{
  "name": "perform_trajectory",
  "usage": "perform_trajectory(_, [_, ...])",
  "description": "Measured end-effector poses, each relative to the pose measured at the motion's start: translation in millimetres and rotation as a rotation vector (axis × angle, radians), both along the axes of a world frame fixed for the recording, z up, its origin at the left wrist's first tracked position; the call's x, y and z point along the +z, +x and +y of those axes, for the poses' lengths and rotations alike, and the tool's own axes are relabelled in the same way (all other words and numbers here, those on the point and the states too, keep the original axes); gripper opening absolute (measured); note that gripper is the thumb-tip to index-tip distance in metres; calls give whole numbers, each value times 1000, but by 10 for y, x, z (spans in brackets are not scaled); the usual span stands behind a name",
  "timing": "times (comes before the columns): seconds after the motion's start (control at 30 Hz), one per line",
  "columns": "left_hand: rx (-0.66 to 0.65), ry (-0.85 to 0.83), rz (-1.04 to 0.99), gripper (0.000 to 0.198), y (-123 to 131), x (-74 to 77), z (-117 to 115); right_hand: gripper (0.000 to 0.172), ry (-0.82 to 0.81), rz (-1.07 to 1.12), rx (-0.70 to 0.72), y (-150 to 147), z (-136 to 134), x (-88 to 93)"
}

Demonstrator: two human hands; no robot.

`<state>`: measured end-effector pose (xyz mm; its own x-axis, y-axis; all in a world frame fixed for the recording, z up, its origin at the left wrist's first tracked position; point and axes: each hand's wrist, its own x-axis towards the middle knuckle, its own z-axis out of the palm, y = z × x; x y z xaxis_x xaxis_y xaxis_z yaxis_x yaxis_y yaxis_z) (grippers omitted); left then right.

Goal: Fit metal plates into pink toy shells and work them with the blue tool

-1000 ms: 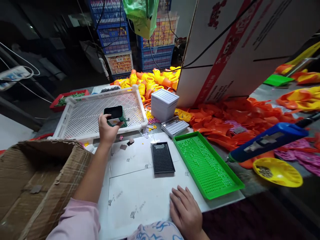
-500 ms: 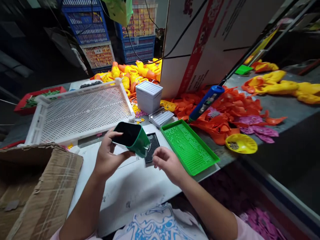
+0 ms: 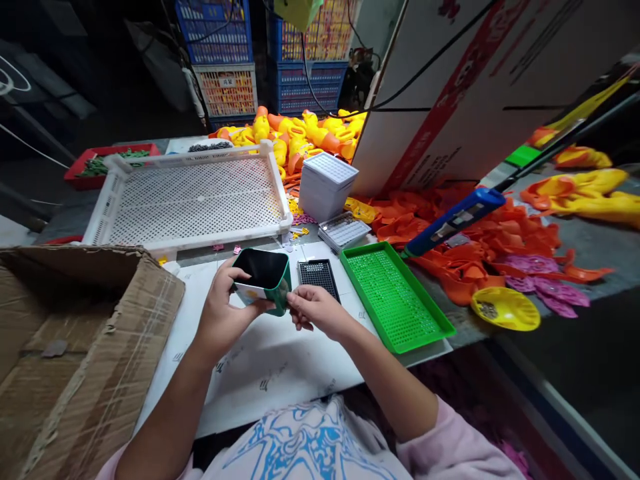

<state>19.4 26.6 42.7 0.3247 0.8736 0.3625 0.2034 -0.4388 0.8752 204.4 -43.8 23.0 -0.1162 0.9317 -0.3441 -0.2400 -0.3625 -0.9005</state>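
Note:
My left hand [image 3: 220,313] holds a small green open-topped container [image 3: 279,292] with rounded corners, tilted over the table. Its inside is dark, and a pale label shows on the side facing me. The left thumb presses the near side and the fingers curl over the left rim. My right hand [image 3: 317,310] is at the container's right side, thumb and index finger pinched against it. Whatever lies between those fingertips is hidden. Just beyond the right hand lies a small black grid tray [image 3: 319,273], partly covered by the hand.
To the right is a green perforated tray [image 3: 395,300], near a yellow bowl [image 3: 525,313] with small parts. A blue tool [image 3: 455,221] slants above orange pieces [image 3: 530,233]. White crate [image 3: 195,200], stacked white trays [image 3: 325,193] and a cardboard box [image 3: 115,333] stand around.
My right hand has moved up and left from beside the container to pinch at its right side. The container has turned more upright in my left hand. The view has shifted left.

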Motion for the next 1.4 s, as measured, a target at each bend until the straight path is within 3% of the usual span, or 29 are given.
perform_trajectory(0.33, [195,-110,-184,48,-224,-251,83,60,30,-67,62,-226,230,-81])
perform_trajectory(0.4, [244,-106,-167,49,-284,-350,136,53,39,-258,109,-206,298,-42])
perform_trajectory(0.57, [346,-21,-72,47,-481,-641,262,32,74,-1084,331,-56,681,68])
perform_trajectory(0.7, [384,57,6,45,-604,-754,290,24,7,-1328,456,-23,1094,46])
perform_trajectory(0.9, [446,219,159,47,-629,-648,216,30,-75,-1507,622,-157,1344,-72])
perform_trajectory(1.07, [397,284,206,48,-615,-569,149,45,-104,-1554,512,-41,1135,9])
perform_trajectory(1.2, [411,294,230,49,-599,-557,130,46,-85,-1612,160,210,681,38])
perform_trajectory(1.3, [417,262,232,50,-566,-564,122,54,-79,-1674,-82,287,332,-109])
perform_trajectory(1.4, [406,225,225,49,-533,-569,118,79,-101,-1612,-133,215,154,-320])
